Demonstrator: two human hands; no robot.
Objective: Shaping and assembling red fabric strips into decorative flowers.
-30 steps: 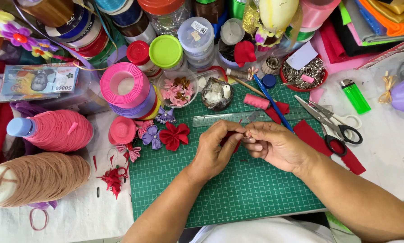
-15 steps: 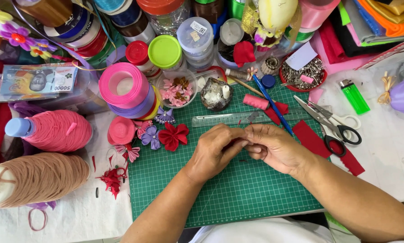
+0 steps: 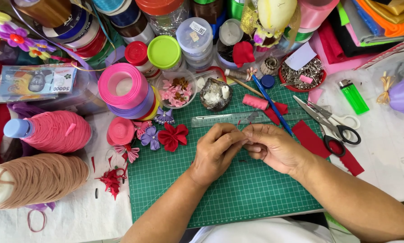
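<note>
Over green cutting mat (image 3: 238, 198), left hand (image 3: 215, 150) and right hand (image 3: 276, 148) meet, fingertips pinched together.

Both my hands meet at centre frame, fingertips pressed together. My left hand (image 3: 216, 150) comes in from lower left, forearm bare, wrist bent slightly, fingers curled with thumb and index pinching toward the right. My right hand (image 3: 274, 147) enters from lower right, forearm angled up-left, knuckles up, fingers folded in toward the left hand's tips. Can't tell what sits between the fingertips, too small. Both palms face down.
</note>
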